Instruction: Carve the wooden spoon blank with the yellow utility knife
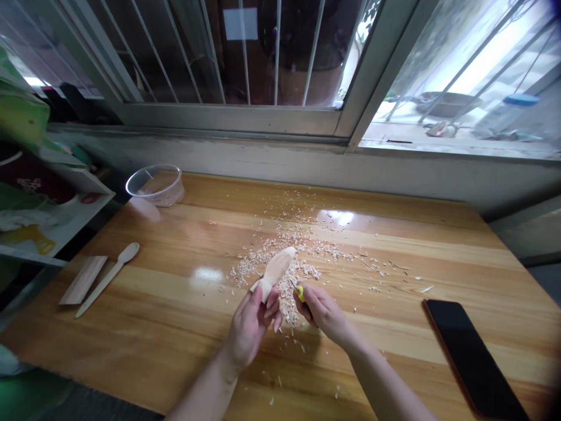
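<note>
My left hand [254,321] is closed around the handle end of a pale wooden spoon [279,266], its broad end tilted up and away from me. Just right of it, my right hand [322,310] grips a carving knife [300,292] with a yellow part at the front of its handle. The short blade is small and hard to make out; its tip points towards the wooden spoon without clear contact. Below and beyond both hands, wood shavings [280,248] lie scattered over the table.
The wooden table [175,327] stands against a barred window [245,70]. At its left lie a finished-looking wooden spoon [109,278] and a flat wood piece [84,280]. A clear plastic bowl [170,190] sits at the back left, a phone [473,356] at the right.
</note>
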`<state>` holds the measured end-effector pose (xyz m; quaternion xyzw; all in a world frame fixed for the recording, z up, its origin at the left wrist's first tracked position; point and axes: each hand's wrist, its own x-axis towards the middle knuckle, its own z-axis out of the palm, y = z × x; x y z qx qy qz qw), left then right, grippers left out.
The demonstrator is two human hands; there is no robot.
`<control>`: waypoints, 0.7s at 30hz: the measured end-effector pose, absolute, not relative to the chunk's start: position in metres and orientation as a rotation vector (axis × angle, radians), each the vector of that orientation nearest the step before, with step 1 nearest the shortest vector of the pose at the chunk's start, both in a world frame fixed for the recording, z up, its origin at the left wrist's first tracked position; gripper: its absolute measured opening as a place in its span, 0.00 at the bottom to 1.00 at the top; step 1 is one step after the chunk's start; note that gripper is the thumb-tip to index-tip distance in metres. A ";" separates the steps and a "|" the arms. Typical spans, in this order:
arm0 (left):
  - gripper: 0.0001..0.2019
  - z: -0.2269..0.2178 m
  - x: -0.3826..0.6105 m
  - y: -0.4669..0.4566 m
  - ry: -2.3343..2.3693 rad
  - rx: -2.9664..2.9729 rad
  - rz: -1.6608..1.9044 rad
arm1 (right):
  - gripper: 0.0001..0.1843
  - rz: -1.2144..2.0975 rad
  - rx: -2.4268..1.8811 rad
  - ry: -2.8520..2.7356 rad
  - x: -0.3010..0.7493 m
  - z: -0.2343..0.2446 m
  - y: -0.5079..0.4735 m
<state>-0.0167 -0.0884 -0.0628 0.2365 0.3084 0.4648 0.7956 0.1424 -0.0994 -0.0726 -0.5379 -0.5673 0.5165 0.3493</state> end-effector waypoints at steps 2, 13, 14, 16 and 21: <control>0.14 -0.059 -0.017 -0.085 0.668 0.459 0.976 | 0.30 1.366 -1.365 -1.348 0.142 -0.076 -0.100; 0.16 -0.058 -0.022 -0.081 0.787 0.579 0.794 | 0.23 1.346 -1.361 -0.892 0.153 -0.076 -0.090; 0.17 -0.059 -0.021 -0.081 0.848 0.636 0.797 | 0.22 1.366 -1.372 -0.893 0.153 -0.076 -0.091; 0.18 -0.060 -0.020 -0.079 0.958 0.713 0.840 | 0.20 1.401 -1.399 -0.908 0.152 -0.076 -0.094; 0.14 -0.064 -0.019 -0.072 1.098 0.764 1.060 | 0.16 1.459 -1.431 -1.009 0.146 -0.073 -0.106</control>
